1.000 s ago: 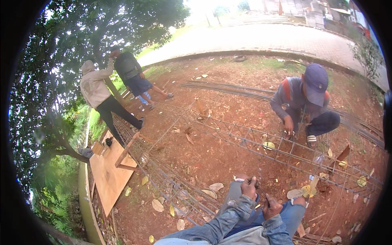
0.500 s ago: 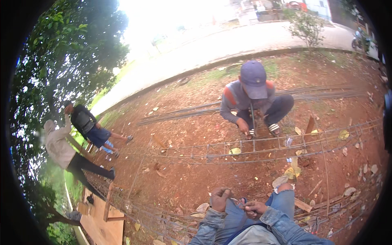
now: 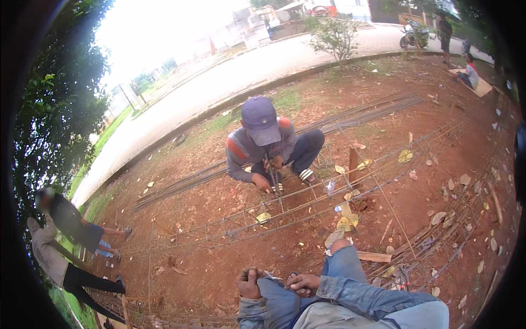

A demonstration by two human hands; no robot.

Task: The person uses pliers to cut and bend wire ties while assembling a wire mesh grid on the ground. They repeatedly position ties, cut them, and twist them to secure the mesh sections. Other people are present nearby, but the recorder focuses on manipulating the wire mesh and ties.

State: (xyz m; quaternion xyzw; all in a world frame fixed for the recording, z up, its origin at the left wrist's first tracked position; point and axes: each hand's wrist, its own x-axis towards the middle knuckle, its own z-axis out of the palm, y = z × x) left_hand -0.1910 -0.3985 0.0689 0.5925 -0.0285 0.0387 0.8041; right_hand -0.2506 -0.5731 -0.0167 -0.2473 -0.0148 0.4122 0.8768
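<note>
My left hand (image 3: 250, 283) is closed in a pinch above my lap, near my jeans-clad left leg. Beside it my right hand (image 3: 304, 284) is also closed, fingers curled together over my thigh. Something thin and pale shows between the two hands, too small to make out. Ahead of me lies a long rebar cage (image 3: 246, 233) of bars joined by rectangular stirrups, low over the red soil. A co-worker (image 3: 263, 137) in a purple cap squats on its far side, holding an upright metal tool (image 3: 275, 178) to the cage.
Loose rebar (image 3: 181, 187) lies in a bundle behind the co-worker. A wooden stake (image 3: 353, 163) stands at the cage. Right of my knee are a board piece (image 3: 374, 256), a red-handled tool (image 3: 404, 278) and more bars. Two people stand far left; others are far right, near a motorcycle (image 3: 415, 36).
My view has swung to the right, so the co-worker and cage appear further left. People and a motorcycle at the far right have come into fuller view. My hands remain closed over my lap.
</note>
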